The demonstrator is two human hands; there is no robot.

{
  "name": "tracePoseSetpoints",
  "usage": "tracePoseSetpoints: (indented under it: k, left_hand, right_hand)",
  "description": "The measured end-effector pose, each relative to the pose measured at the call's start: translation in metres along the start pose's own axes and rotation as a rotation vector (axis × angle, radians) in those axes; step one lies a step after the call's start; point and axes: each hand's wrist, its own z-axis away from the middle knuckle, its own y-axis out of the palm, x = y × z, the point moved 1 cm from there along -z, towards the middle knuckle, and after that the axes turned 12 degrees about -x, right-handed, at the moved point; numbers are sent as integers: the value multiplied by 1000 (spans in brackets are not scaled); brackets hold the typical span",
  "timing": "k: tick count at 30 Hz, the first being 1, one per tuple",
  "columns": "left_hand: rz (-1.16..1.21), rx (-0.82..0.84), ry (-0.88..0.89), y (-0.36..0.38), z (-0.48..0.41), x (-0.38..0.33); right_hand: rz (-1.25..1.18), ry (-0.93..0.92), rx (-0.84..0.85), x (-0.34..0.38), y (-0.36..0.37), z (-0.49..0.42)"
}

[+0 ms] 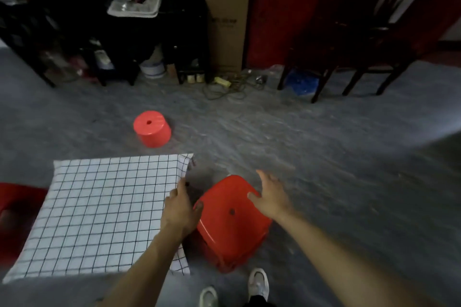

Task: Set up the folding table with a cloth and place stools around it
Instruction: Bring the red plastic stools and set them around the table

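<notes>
Underfoot we see a grey, scuffed floor [324, 144], dim and blurred toward the edges, with a red wall [282, 7] at the back and a dark chair [361, 40] standing before it on the right. At the lower left, the checked cloth [99, 207] lies spread flat over the table, which it hides. Three red stools stand around it: the far stool [152, 128] is beyond the cloth and apart from it, the left stool [17, 207] is cut by the frame edge, and the near stool [232, 217] is just beside the cloth's right edge. Our left hand [179, 209] lies on that edge with fingers bent; blur hides whether they pinch the cloth. Our right hand [270, 194] is spread wide over the near stool's far corner and holds nothing. Against the back stands a tall cardboard box [227, 20], its top flaps open, contents out of sight. A clear lidded tray [136, 4] sits on a dark shelf [184, 32] with something pale inside. A white bowl [152, 68] sits on the floor beneath.
</notes>
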Motion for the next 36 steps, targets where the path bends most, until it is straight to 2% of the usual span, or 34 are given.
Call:
tracePoseSetpoints:
  k: [3,8,14,19,26,31,36]
  left_hand:
    - [-43,5,-58,16,5,18]
    - [-106,60,-15,56,3,32]
    - [-146,42,10,114,0,56]
    - [-204,115,21,188,-5,73]
    - [-167,92,-92,269,-30,96]
    - [-108,97,-190,297,-37,112]
    - [-1,84,-324,313,-34,112]
  right_hand:
    - [37,-47,34,-7,19,1]
    - [224,-126,47,-26,63,11]
    - [195,-174,80,-53,127,-9]
    - [324,-206,87,-97,190,-36]
    - [410,-212,76,-138,262,-66]
    - [432,-239,120,-146,292,-91]
    - [429,-162,184,-150,301,-114]
